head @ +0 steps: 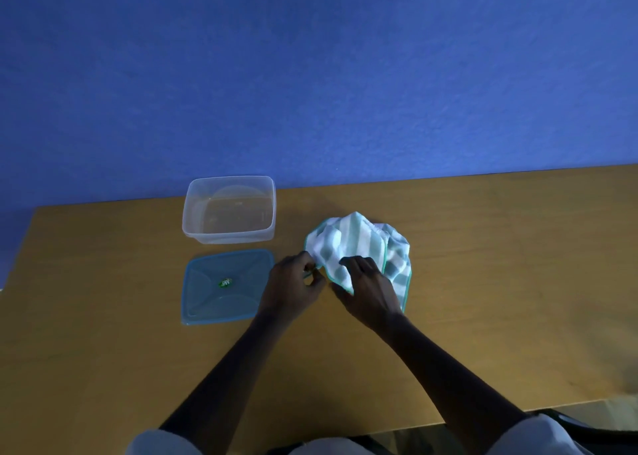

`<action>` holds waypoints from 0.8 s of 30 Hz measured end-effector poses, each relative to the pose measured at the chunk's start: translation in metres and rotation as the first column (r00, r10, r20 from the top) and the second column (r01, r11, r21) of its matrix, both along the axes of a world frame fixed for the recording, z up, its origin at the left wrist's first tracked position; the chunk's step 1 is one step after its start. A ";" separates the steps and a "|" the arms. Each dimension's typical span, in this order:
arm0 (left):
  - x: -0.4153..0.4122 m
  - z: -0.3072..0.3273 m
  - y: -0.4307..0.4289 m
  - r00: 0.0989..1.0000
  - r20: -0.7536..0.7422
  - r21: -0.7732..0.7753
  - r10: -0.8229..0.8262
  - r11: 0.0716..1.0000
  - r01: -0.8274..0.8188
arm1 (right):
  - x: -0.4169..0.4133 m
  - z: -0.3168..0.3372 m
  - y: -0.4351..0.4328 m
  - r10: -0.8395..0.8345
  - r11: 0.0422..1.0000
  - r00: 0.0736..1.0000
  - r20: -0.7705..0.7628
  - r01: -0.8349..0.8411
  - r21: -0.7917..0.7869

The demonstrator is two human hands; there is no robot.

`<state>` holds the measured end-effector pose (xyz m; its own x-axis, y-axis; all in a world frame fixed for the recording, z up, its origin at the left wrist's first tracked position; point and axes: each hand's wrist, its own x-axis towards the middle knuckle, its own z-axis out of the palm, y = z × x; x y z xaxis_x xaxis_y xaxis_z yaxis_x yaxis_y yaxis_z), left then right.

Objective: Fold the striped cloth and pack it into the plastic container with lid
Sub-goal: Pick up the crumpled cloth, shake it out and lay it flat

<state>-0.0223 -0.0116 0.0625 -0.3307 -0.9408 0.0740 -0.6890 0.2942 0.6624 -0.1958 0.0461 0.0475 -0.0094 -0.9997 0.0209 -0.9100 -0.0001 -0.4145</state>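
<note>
A green-and-white striped cloth [359, 240] lies bunched and crumpled on the wooden table [483, 282], right of centre. My left hand [293, 285] pinches the cloth's green-trimmed edge at its lower left. My right hand [366, 289] rests on the cloth's near part, fingers closed on a fold. A clear plastic container [229, 209] stands open and empty at the back, left of the cloth. Its blue lid [224, 287] lies flat in front of it, just left of my left hand.
A blue wall [310, 74] rises right behind the table's far edge. The table's left edge runs near the container and lid. Bare tabletop stretches to the right of the cloth and in front of the lid.
</note>
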 end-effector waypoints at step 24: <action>0.033 0.123 -0.034 0.954 -0.216 -0.469 -0.206 0.879 0.084 | -0.059 0.112 -0.003 -0.175 0.893 0.983 0.049 0.180 -0.413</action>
<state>0.0108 -0.0454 0.1851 -0.3733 -0.7274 0.5758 -0.4426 0.6851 0.5785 -0.2547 0.0433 0.1592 -0.1885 -0.8824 0.4312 -0.9066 -0.0124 -0.4218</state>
